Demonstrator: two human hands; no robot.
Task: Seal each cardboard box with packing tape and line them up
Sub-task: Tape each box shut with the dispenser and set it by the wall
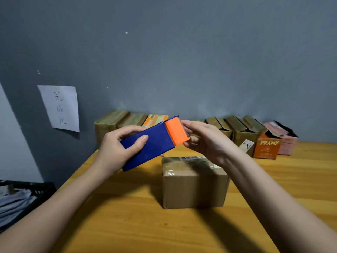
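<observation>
Tape dispenser up in both hands, closed box waiting on the counter below.

The left hand (pixel 118 148) is wrapped around the blue body of the tape dispenser (pixel 151 145), thumb on top, holding it in the air above the wooden counter (pixel 127 225). The right hand (pixel 204 141) is at the orange cutter end, fingers curled there, though whether they pinch any tape I cannot tell. Right beneath sits a brown cardboard box (pixel 194 185), flaps closed, glossy tape on its top. Along the grey wall, closed boxes (pixel 118 123) on the left, open-flapped boxes (pixel 246 132) on the right, beside them an orange box (pixel 267 147).
</observation>
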